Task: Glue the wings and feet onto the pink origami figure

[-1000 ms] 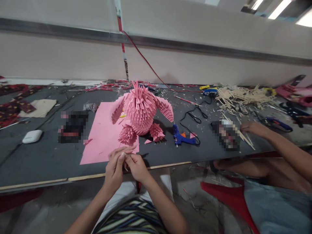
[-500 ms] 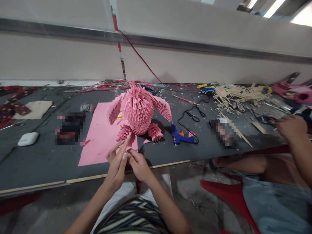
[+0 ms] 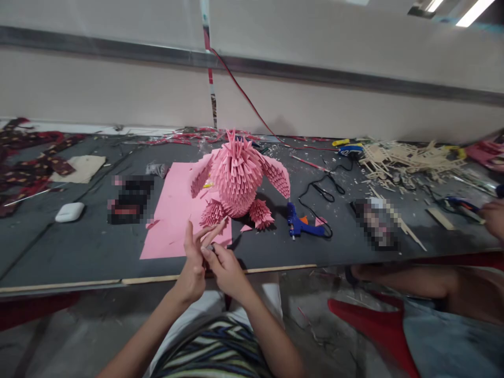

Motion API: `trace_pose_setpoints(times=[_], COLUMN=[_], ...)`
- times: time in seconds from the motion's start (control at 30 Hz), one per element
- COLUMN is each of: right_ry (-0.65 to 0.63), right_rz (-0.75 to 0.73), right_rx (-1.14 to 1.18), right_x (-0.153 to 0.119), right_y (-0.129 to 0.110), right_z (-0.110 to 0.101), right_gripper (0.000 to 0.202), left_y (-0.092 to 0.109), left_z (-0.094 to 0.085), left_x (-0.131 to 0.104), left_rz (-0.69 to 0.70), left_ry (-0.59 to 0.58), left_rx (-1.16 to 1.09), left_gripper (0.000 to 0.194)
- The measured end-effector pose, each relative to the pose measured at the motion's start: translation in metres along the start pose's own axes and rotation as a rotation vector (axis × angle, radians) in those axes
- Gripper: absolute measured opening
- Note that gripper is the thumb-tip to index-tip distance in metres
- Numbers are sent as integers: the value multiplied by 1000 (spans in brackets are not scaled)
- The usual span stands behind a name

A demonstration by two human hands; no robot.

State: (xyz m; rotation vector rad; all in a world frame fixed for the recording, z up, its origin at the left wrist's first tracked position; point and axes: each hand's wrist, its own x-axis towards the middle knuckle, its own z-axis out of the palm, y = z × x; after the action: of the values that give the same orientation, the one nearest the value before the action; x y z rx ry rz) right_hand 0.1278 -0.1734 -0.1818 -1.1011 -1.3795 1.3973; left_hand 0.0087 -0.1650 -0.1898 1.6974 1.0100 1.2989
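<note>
Both hands meet in front of a pink folded-paper figure [image 3: 237,181], near the table's front edge. My left hand [image 3: 196,260] has its fingers spread and raised, and I see nothing held in it. My right hand [image 3: 226,268] is closed, its thumb and fingers pinched against the left hand's fingers; a tiny dark spot shows at the pinch, too small to name. The figure stands upright with two wings and two spiky feet, partly over a pink paper sheet [image 3: 169,210]. A blue glue gun [image 3: 303,226] lies to its right.
A white case [image 3: 70,212], a blurred dark object [image 3: 132,199] and patterned cloth [image 3: 51,157] lie left. Toward the right are a wooden stick pile [image 3: 409,163], a blurred phone-like object [image 3: 376,223] and another person's hand [image 3: 494,218]. Black cable trails behind the glue gun.
The view has shifted, so the table objects appear farther right. My left hand's fingers have spread and lifted apart. The other person's hand is now mostly out of view at the right edge.
</note>
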Motion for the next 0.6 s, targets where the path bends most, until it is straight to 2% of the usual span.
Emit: trace_pose_setpoints(times=[0.1,0.2,0.3,0.47,0.6], right_ry=[34,85,56,-81,-81], right_rz=[-44,-52,-31,40,110], right_rx=[94,177,211,261,299], right_x=[5,10,14,16,16], right_y=[2,2,3,5,7], right_z=[4,8,13,26,29], right_gripper=[45,49,53,56,61], left_y=[5,8,9,14,16], left_z=[-3,-11,-22,-40,-44], left_x=[1,-1,-3,0,8], left_rz=[-11,-7,-15,-50,-68], left_ry=[14,-20,-30,112,207], left_rx=[-56,58,134,104,103], left_gripper=[70,52,40,26,18])
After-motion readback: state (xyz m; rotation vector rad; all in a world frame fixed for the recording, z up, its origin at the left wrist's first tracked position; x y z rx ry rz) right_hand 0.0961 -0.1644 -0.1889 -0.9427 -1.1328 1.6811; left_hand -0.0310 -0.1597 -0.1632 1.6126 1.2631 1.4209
